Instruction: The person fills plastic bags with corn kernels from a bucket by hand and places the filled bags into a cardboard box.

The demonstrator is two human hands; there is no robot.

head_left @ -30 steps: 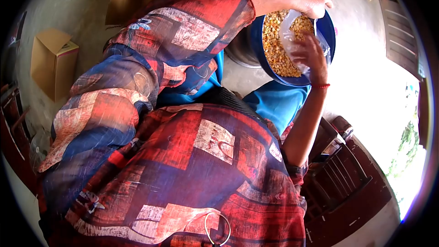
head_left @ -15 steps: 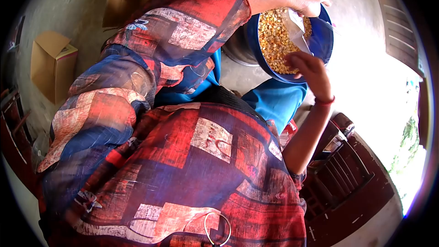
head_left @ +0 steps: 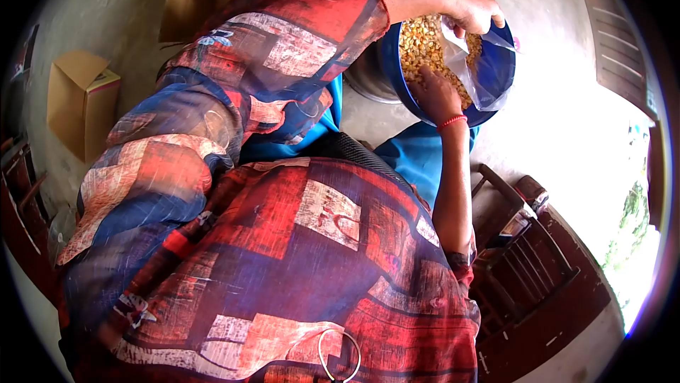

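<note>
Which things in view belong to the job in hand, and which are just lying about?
In the job:
blue bucket
yellow grain, right hand in it
plastic bag, held by left hand

Apparently lying about:
open cardboard box
slatted wooden furniture

Round blue tub (head_left: 505,71), mouth open, held loose golden-yellow and brown kernels (head_left: 419,41). Clear plastic bag (head_left: 482,94), crumpled, lay partly over the kernels and against the tub's inner wall.

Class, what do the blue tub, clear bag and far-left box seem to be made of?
Blue tub: probably smooth plastic, evenly coloured, though painted metal is possible.
Clear bag: thin, glossy plastic film, see-through and creased.
Far-left box: likely matte cardboard, brown with a folded flap.
</note>
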